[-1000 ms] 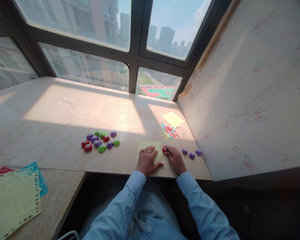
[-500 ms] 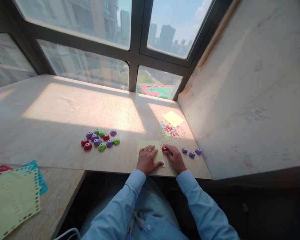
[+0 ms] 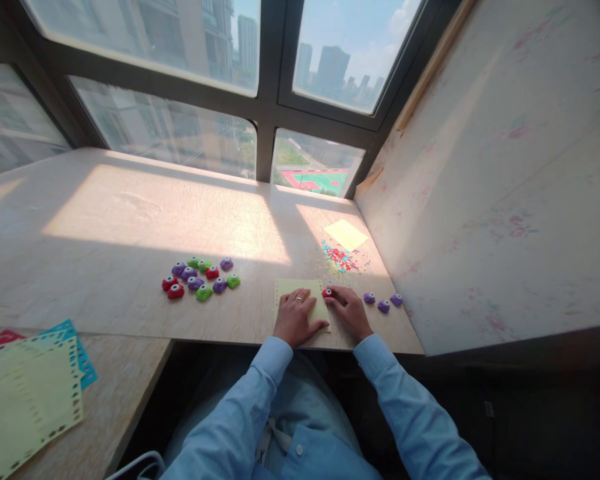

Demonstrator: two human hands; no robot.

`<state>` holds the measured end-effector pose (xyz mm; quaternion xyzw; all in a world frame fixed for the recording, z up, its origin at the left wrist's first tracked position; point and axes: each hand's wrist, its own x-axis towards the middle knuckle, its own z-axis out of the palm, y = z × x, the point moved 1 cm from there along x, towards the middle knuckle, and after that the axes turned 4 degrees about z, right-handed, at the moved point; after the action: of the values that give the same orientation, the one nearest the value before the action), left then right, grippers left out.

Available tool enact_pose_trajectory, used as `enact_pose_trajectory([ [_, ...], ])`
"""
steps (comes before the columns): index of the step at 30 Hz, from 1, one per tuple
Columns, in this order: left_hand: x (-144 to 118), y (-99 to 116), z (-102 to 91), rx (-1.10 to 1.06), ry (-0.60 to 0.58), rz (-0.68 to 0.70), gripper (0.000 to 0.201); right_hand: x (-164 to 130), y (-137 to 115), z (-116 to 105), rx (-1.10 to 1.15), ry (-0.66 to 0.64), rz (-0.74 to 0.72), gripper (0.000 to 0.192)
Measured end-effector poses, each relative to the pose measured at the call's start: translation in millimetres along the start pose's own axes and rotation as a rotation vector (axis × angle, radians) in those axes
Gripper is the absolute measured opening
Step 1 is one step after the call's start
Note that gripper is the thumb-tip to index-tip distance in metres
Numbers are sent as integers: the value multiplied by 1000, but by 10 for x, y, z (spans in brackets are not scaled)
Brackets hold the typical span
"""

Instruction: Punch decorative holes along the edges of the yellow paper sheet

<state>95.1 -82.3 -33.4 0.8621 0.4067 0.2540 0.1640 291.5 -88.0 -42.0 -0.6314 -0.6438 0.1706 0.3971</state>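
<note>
Under my left hand (image 3: 296,316), spread flat with its fingers apart, lies a pale yellow sheet of paper (image 3: 286,287) with small holes along its edges. My right hand (image 3: 349,312) grips a small red craft punch (image 3: 327,293) at the sheet's right edge, near its upper corner. Whether the paper sits in the punch's slot I cannot tell. Just right of that hand stand purple craft punches (image 3: 383,307). Beyond the sheet lies a scatter of red, blue and yellow paper bits (image 3: 341,260).
Several purple, green and red punches (image 3: 195,283) cluster left of the sheet. A plain yellow sheet (image 3: 347,235) lies behind the paper bits. Hole-edged yellow sheets (image 3: 25,400) and a blue one (image 3: 86,367) rest at lower left. Wall (image 3: 480,200) and window bound the tabletop.
My right hand and the red punch have shifted slightly away from me along the sheet's right edge. My left hand stays flat on the paper.
</note>
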Motion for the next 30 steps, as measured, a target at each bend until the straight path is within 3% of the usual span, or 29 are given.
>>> enact_pose_trajectory([
  [9,-3,31,-31,25,-10,-6,38,28,-164,106,-95,57,-9,25],
  [20,-1,39,-46,-38,18,-26,34,-109,-227,-2,-42,-17,13,26],
  [30,-9,31,-56,-50,52,-1,22,-116,-302,36,-13,60,80,20],
])
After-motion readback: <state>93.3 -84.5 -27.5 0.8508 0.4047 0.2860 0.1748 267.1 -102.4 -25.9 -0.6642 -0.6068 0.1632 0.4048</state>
